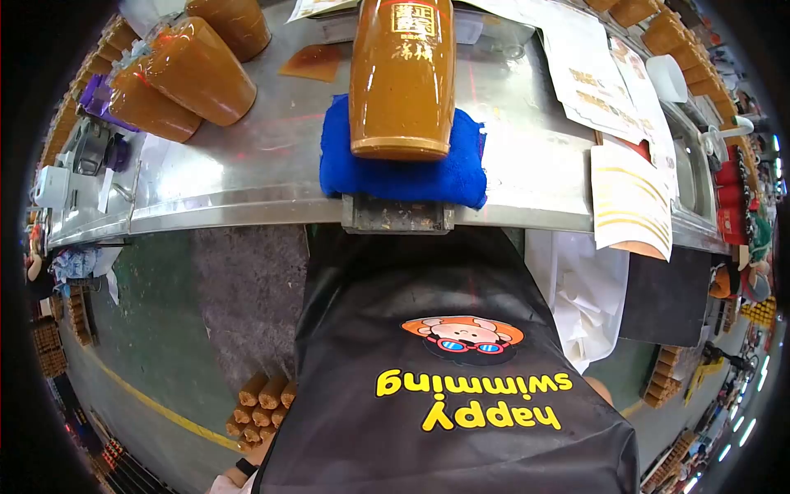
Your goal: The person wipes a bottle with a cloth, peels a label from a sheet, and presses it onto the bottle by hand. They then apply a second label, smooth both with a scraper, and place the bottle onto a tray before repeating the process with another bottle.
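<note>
Jar (401, 95) rests on blue cloth (403, 179); papers (588, 86) lie nearby.

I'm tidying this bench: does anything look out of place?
Yes: the gold-striped sheet, right of the brown jar, juts past the front edge of the steel table, so it could easily be knocked off.

Floor (148, 329): yellow line (156, 403) | far right: faucet (735, 128), steel sink (694, 169) | right, below: white bin (613, 317), black panel (668, 296)
</note>
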{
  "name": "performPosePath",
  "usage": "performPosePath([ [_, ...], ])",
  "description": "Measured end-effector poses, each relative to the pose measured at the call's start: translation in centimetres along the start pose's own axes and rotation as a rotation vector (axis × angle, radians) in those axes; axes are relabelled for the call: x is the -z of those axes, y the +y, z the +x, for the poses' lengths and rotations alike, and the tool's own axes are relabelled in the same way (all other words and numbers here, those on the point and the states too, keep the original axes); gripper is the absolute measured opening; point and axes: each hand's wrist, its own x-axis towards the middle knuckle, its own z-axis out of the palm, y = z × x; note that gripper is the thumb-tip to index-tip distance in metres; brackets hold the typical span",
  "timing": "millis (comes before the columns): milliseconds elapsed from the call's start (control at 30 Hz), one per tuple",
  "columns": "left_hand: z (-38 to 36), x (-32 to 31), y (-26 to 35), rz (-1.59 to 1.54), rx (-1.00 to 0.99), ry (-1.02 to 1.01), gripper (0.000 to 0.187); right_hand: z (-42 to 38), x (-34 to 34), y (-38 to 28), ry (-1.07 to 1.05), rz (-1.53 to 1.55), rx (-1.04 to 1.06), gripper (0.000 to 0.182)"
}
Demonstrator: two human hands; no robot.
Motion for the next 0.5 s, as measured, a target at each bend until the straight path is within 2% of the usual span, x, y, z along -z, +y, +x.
performPosePath([
  [133,1.3,0.2,1.1,0.044,-0.038,0.014,0.032,-0.1,3.4,-5.8,0.063,-0.093,0.111,0.019],
  [233,2.4,0.2,2.5,0.08,-0.087,0.033,0.032,1.8,4.9,-5.6,0.067,-0.238,0.095,0.021],
  [267,2.9,0.0,2.6,0.084,-0.102,0.045,0.032,2.0,4.8,-4.8,0.152,-0.196,0.083,0.021],
  [367,4.1,-0.2,4.0,0.105,-0.148,0.076,0.032,4.2,2.8,0.0,0.217,-0.284,-0.067,0.024],
  [400,4.4,-0.3,4.4,0.111,-0.161,0.083,0.032,4.9,1.5,2.4,0.157,-0.323,-0.096,0.027],
  [433,4.7,-0.3,5.0,0.117,-0.169,0.095,0.032,6.4,-0.8,8.3,0.134,-0.285,-0.059,0.028],
  [500,4.9,-0.4,5.4,0.131,-0.181,0.113,0.031,6.6,-2.4,7.3,0.185,-0.093,-0.151,0.028],
])
